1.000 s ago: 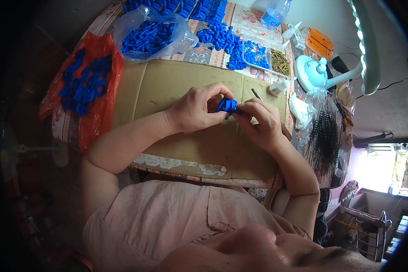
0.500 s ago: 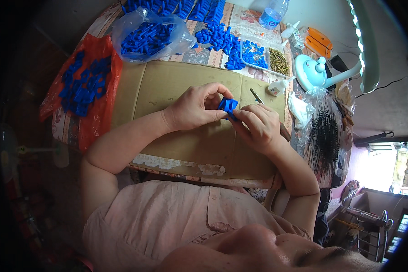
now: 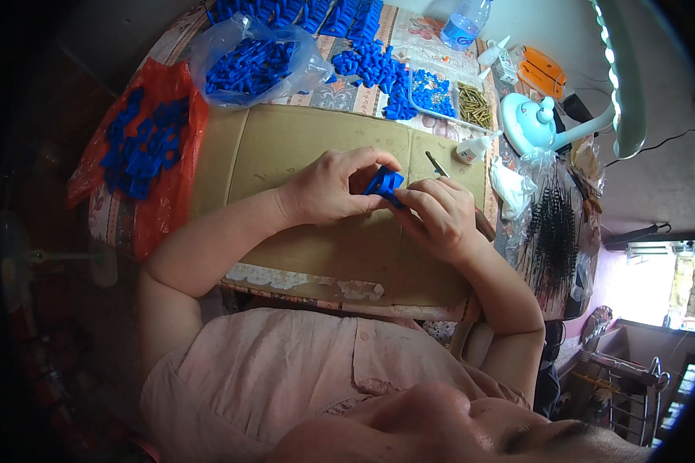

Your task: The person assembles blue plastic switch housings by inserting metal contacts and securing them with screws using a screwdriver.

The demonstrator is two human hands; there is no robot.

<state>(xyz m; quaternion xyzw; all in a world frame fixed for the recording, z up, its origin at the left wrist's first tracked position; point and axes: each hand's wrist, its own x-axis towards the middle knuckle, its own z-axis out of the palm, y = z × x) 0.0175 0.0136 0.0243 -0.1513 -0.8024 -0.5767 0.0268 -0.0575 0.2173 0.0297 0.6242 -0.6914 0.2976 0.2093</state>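
Over the cardboard sheet (image 3: 309, 147), a small blue plastic part (image 3: 386, 182) with a gap in its middle is held between both hands. My left hand (image 3: 336, 184) is closed on its left side, thumb below and forefinger curled over the top. My right hand (image 3: 440, 207) pinches its lower right side with thumb and fingertips; whether a smaller piece sits in that pinch is hidden. Just beyond the right hand lies a slim dark tool (image 3: 437, 163), partly covered by the fingers. A white squeeze bottle (image 3: 473, 149) stands close by.
Left lies a red plastic bag (image 3: 179, 166) with blue parts. Behind are a clear bag (image 3: 313, 65) of blue pieces, loose blue pieces (image 3: 367, 65) and a divided box (image 3: 475, 104) with brass-coloured pins. At right are a desk lamp (image 3: 531, 123), white crumpled plastic (image 3: 513, 187) and black thin strips (image 3: 552, 239).
The blue part has turned slightly in my fingers and now shows a different side. Both hands have stayed in nearly the same place.
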